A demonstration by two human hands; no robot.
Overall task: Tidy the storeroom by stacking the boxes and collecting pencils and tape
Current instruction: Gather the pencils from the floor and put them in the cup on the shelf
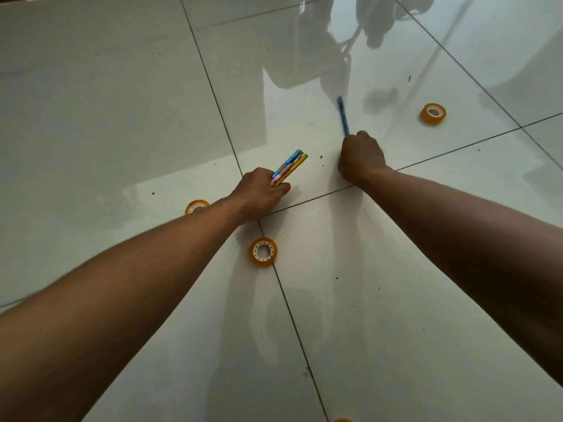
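Note:
My left hand (pixel 261 190) grips a bundle of pencils (pixel 289 166), blue, pink and yellow, whose ends point up and to the right. My right hand (pixel 361 158) is curled round a blue pencil (pixel 343 114) that sticks out away from me, blurred. Rolls of yellow tape lie on the floor: one roll (pixel 263 251) just below my left wrist, another roll (pixel 196 206) partly hidden behind my left forearm, and a third roll (pixel 433 113) far to the right of my right hand.
The floor is glossy white tile (pixel 122 117) with dark grout lines and small dark specks. Another yellow roll's edge (pixel 342 420) shows at the bottom border. Reflections of furniture and a pole lie at the top right.

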